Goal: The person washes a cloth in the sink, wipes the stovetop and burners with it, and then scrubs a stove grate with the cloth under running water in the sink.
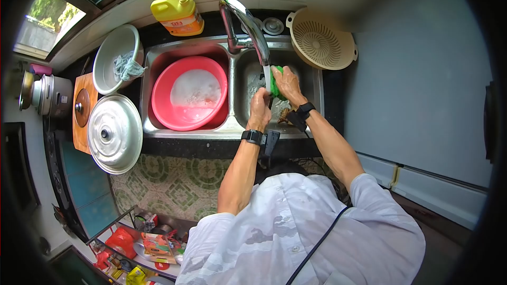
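Green cloth (278, 82), soft and bunched, lies in the right hand (288, 85) under the curved, shiny metal faucet (252, 24), above the steel sink's right basin (248, 103). The left hand (259, 110) curls close beside it; its exact grip I cannot tell.

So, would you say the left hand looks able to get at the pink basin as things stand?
Probably yes: the left hand is just across the sink divider from the pink basin; the low divider hardly blocks it, and the tap arches in from the far side.
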A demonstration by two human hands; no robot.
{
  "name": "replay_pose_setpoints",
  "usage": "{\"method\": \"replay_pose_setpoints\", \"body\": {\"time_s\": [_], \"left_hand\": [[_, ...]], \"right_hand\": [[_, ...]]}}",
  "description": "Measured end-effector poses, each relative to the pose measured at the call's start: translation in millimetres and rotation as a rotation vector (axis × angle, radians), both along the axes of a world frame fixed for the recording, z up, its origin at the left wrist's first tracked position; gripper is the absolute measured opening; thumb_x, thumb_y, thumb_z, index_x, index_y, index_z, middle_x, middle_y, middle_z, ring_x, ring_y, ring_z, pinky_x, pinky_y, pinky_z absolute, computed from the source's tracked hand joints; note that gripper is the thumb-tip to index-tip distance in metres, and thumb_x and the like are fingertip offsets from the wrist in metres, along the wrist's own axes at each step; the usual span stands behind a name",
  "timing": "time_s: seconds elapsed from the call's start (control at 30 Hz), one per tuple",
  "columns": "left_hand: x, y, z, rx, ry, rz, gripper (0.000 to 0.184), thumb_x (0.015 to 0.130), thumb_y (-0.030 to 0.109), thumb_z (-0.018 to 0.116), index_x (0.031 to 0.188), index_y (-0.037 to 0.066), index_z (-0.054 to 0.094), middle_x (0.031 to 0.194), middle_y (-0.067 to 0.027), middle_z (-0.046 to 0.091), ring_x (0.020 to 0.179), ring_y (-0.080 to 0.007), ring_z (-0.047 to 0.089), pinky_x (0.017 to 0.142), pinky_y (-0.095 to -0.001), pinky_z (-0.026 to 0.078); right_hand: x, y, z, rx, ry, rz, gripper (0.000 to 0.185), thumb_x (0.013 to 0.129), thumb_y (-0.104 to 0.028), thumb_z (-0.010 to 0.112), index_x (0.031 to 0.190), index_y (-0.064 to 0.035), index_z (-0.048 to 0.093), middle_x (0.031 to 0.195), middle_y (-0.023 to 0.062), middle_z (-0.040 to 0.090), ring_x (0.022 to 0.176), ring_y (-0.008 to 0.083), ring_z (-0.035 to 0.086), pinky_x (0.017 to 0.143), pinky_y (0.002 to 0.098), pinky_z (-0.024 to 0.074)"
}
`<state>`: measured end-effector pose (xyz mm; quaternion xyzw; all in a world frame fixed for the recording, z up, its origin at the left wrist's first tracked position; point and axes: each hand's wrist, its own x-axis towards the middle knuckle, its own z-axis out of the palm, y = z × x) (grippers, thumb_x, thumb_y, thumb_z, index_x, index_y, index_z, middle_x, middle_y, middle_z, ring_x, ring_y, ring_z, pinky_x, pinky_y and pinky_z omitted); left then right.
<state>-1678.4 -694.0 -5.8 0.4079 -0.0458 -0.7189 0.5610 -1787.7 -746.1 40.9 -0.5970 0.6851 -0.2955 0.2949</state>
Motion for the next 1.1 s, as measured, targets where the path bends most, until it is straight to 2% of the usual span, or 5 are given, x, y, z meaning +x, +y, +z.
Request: {"method": "replay_pose_setpoints", "body": {"time_s": [0.23, 0.5, 0.77, 0.9, 1.1], "left_hand": [[-3.4, 12.7, 41.1, 0.012, -0.308, 0.063, 0.016, 0.071, 0.011, 0.058, 0.058, 0.005, 0.050, 0.059, 0.0023, 0.039, 0.055, -0.0095, 0.035, 0.053, -0.0290, 0.025], [2.1, 19.9, 26.5, -0.065, -0.391, 0.002, 0.017, 0.073, 0.012, 0.058, 0.064, -0.003, 0.059, 0.066, -0.0032, 0.056, 0.062, -0.0127, 0.047, 0.061, -0.0272, 0.034], [31.3, 23.7, 6.2, -0.169, -0.547, 0.035, 0.033, 0.075, 0.022, 0.056, 0.065, -0.009, 0.064, 0.056, -0.0078, 0.058, 0.058, -0.0167, 0.054, 0.060, -0.0291, 0.040], [30.4, 12.3, -9.8, 0.086, -1.246, -0.086, 0.047, 0.079, 0.017, 0.060, 0.118, -0.009, 0.053, 0.112, -0.0273, 0.057, 0.108, -0.0346, 0.055, 0.092, -0.0389, 0.042], [9.4, 30.3, 47.8, -0.592, -1.877, -0.122, 0.023, 0.081, 0.015, 0.054, 0.095, -0.001, 0.063, 0.116, -0.0228, 0.054, 0.115, -0.0346, 0.048, 0.098, -0.0387, 0.037]], "right_hand": [[17.7, 11.8, -10.4, -0.033, -0.169, -0.060, 0.039, 0.080, -0.018, 0.061, 0.101, 0.0017, 0.034, 0.075, 0.0317, 0.059, 0.074, 0.0506, 0.059, 0.064, 0.0535, 0.0472], [8.5, -19.1, 0.1, 0.007, 0.020, -0.125, 0.038, 0.076, -0.020, 0.063, 0.098, 0.0038, 0.044, 0.085, 0.0325, 0.061, 0.082, 0.0485, 0.061, 0.073, 0.0519, 0.0490], [-26.0, -11.7, 39.7, 0.084, 0.296, 0.416, 0.033, 0.082, -0.029, 0.056, 0.082, 0.0019, 0.066, 0.080, 0.0284, 0.063, 0.079, 0.0445, 0.062, 0.075, 0.0494, 0.0501], [-19.7, 5.2, 44.3, 0.039, 0.237, 0.362, 0.031, 0.082, -0.028, 0.057, 0.074, 0.0004, 0.066, 0.073, 0.0272, 0.062, 0.073, 0.0448, 0.061, 0.069, 0.0499, 0.0498], [-10.2, 10.7, 45.4, -0.204, 0.354, 0.418, 0.026, 0.082, -0.023, 0.057, 0.072, -0.0005, 0.065, 0.071, 0.0245, 0.062, 0.068, 0.0425, 0.062, 0.063, 0.0488, 0.0502]]}}
